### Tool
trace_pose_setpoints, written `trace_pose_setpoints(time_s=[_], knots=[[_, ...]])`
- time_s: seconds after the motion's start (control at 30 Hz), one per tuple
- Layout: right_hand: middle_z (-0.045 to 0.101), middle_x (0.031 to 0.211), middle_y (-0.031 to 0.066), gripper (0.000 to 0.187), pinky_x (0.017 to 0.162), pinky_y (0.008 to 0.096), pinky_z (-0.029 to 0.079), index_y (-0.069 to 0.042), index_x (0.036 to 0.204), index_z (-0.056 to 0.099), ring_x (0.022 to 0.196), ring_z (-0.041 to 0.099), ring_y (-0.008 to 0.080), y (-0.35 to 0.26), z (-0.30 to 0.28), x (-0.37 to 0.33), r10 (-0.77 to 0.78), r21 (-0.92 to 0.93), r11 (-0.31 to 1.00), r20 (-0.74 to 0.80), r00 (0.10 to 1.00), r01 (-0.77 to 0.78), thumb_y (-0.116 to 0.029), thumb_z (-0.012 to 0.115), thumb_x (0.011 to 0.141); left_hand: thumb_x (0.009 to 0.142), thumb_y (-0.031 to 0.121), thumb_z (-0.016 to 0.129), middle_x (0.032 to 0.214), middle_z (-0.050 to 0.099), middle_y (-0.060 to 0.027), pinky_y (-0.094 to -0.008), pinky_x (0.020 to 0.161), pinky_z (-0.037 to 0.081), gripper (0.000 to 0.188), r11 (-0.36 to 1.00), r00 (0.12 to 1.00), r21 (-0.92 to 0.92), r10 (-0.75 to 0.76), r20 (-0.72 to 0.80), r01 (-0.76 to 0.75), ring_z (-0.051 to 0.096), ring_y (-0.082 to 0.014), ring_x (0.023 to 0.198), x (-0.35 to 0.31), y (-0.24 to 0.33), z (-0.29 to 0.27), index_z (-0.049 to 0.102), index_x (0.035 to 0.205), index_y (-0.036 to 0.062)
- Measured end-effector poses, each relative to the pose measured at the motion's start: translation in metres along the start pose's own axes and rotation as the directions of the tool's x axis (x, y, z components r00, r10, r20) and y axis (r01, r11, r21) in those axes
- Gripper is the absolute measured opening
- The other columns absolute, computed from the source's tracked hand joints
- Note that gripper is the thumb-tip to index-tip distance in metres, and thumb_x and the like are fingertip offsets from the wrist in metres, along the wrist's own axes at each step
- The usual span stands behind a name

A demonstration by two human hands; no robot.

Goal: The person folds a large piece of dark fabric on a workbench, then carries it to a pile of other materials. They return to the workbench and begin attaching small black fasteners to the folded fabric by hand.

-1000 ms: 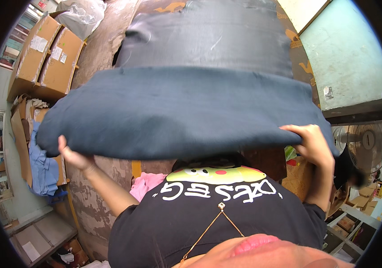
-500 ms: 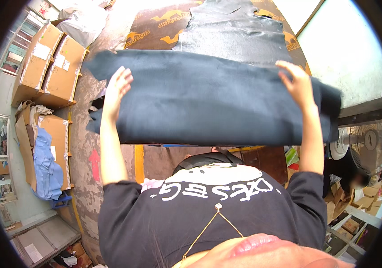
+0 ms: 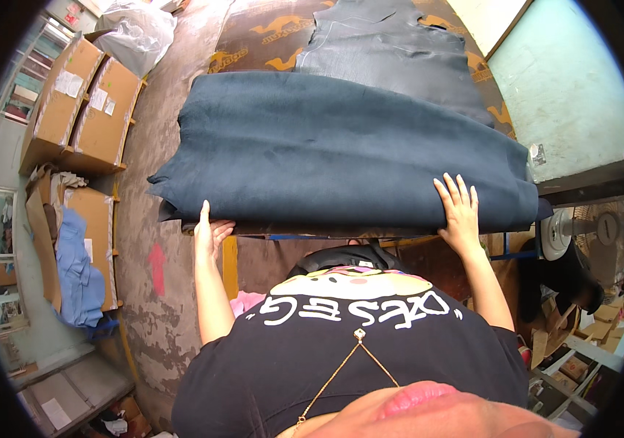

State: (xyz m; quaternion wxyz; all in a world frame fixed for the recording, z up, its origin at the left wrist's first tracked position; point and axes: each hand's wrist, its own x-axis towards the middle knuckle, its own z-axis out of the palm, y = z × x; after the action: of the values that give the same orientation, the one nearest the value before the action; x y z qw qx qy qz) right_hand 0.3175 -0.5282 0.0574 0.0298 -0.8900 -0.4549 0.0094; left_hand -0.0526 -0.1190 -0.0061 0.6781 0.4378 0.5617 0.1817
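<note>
Hands [image 3: 461,219], two, on one dark-blue sheet [image 3: 326,150], one fan [image 3: 607,228] rightward

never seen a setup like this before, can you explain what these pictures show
There is no machine: a person works bare-handed. The view comes from the left of two head-worn fisheye cameras looking down, so straight edges bend. The black shirt with white lettering is the wearer's own. On the brown surface with orange camel prints lies a shiny black leather-like sheet; nearer is a wide, dark blue-grey, suede-like sheet. Whether they are one piece, I cannot tell. The right hand rests on the blue-grey sheet, fingers spread; the left hand is at its near edge, thumb up, and whether it grips is unclear.
</note>
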Motion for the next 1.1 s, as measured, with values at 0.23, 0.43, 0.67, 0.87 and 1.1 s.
trace_pose_setpoints(time_s=[0.23, 0.43, 0.67, 0.87, 1.1], knots=[[0.048, 0.149, 0.0165, 0.096, 0.112, 0.0473, 0.039, -0.017, 0.146, 0.046, 0.137, 0.046, 0.0369, 0.021, 0.021, 0.016, -0.070, 0.054, 0.996, -0.008, 0.997, 0.071, -0.003, 0.083, 0.059, 0.093, 0.060, 0.058, 0.102, 0.066, 0.0023, -0.0191, 0.057, 0.046, 0.051, 0.803, 0.852, -0.596, 0.314, 0.419, -0.003, 0.060, -0.0099, 0.073, 0.056, 0.001, -0.021, 0.060, 0.115, 0.0144], [0.041, 0.154, 0.0135, 0.087, 0.112, 0.0441, 0.036, -0.013, 0.148, 0.045, 0.141, 0.041, 0.0341, 0.001, 0.011, -0.017, -0.060, 0.059, 0.995, -0.285, 0.957, 0.080, 0.002, 0.068, 0.066, 0.096, 0.049, 0.054, 0.140, 0.055, -0.0067, -0.0375, 0.107, 0.039, 0.061, 0.836, 0.921, -0.398, 0.385, -0.068, -0.379, 0.052, -0.0210, 0.127, 0.005, 0.023, 0.023, 0.052, 0.138, 0.0053], [0.028, 0.164, 0.0094, 0.072, 0.121, 0.0562, 0.010, -0.019, 0.155, 0.037, 0.153, 0.019, 0.0318, -0.004, 0.053, -0.074, 0.061, 0.123, 0.992, -0.276, 0.959, -0.028, -0.026, 0.064, 0.089, 0.094, 0.048, 0.059, 0.140, 0.055, -0.0073, -0.0408, 0.104, 0.044, 0.062, 0.689, 0.953, -0.673, 0.293, -0.083, -0.270, 0.054, -0.0242, 0.125, -0.040, -0.011, 0.045, 0.051, 0.139, 0.0068], [0.029, 0.162, 0.0154, 0.067, 0.121, 0.0481, 0.019, -0.015, 0.154, 0.038, 0.151, 0.023, 0.0363, 0.012, 0.018, 0.066, 0.144, 0.326, 0.937, -0.033, 0.989, -0.125, -0.053, 0.048, 0.100, 0.095, 0.043, 0.063, 0.142, 0.054, -0.0097, -0.0428, 0.109, 0.042, 0.061, 0.727, 0.964, -0.637, 0.240, -0.114, -0.257, 0.052, -0.0264, 0.127, -0.030, -0.013, 0.040, 0.049, 0.141, 0.0054], [0.010, 0.168, 0.0098, 0.081, 0.123, 0.0536, 0.005, -0.025, 0.160, 0.023, 0.155, 0.005, 0.0319, 0.001, 0.088, 0.176, 0.138, 0.074, 0.988, -0.025, 0.990, -0.135, -0.068, 0.045, 0.095, 0.098, 0.033, 0.062, 0.143, 0.052, -0.0087, -0.0409, 0.110, 0.040, 0.055, 0.717, 0.967, -0.665, 0.255, -0.024, -0.206, 0.050, -0.0240, 0.129, -0.014, -0.049, 0.036, 0.046, 0.143, 0.0077]])
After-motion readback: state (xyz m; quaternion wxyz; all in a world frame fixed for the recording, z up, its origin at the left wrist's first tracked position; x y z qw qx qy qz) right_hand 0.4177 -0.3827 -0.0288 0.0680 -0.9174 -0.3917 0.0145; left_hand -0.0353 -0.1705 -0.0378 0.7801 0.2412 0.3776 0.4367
